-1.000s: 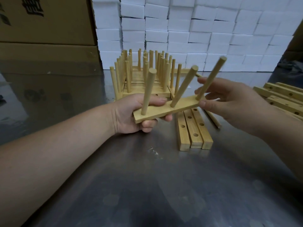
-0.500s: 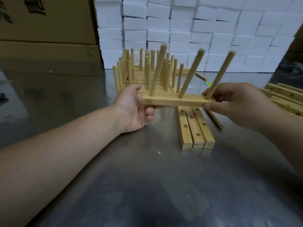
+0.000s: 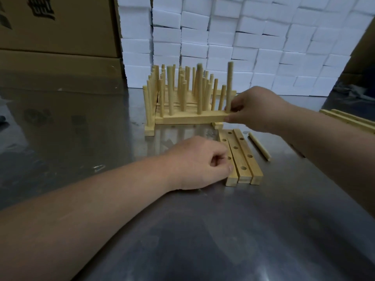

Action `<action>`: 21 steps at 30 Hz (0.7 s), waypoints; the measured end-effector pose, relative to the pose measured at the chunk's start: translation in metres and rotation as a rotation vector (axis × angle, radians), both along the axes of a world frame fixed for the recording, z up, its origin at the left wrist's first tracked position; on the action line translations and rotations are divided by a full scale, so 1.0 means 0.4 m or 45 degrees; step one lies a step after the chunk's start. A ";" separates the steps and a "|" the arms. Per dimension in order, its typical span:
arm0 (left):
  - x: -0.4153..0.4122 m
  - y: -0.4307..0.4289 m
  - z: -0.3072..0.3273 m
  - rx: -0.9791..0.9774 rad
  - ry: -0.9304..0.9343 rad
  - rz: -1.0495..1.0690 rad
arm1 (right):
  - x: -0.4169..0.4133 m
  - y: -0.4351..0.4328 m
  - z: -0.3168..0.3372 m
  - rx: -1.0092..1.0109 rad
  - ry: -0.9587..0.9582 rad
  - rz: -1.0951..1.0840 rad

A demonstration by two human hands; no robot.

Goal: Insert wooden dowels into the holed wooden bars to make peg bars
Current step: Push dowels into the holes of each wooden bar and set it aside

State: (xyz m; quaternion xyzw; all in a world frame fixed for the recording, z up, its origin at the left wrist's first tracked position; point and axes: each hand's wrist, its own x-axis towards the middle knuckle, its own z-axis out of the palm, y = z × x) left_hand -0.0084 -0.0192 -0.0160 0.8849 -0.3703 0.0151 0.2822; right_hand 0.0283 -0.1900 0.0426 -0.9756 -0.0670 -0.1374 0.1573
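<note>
**Peg bar pinched at its right end, on the stack**

Peg bar (image 3: 188, 119): lies level on the near edge of the stack of finished peg bars (image 3: 149, 128), reaching leftward from the right-hand fingers (image 3: 233, 107). It carries 3 upright dowels (image 3: 199, 88), slightly blurred; the rightmost stands right at the fingertips.

Right hand (image 3: 257, 110): thumb and fingers pinch the bar's right end.

Left hand (image 3: 198, 161): rests low on the surface (image 3: 203, 230), fingers curled onto the leftmost bar (image 3: 231, 178), thumb tip on its top. A full grip cannot be confirmed.

Around the fingers:
- Holed bars (image 3: 243, 159): 3, flat and side by side, touching, just right of the left-hand fingers and below the right hand. The knuckles cover part of the leftmost one.
- Loose dowel (image 3: 259, 147): 1, flat on the surface, just right of the three bars, apart from them.
- Stack: many dowels crowd behind the held bar; number of bars cannot be told.
- Further wooden bars (image 3: 351, 120): at the frame edge beyond the right forearm, cut off, count unclear.
- Cardboard boxes (image 3: 56, 47): far left, behind the surface.
- White blocks (image 3: 263, 41): stacked as a wall behind the peg stack.
</note>
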 end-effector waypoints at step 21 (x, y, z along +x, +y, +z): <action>0.013 -0.011 -0.003 0.126 0.020 -0.078 | 0.079 0.090 -0.049 -0.209 0.115 -0.144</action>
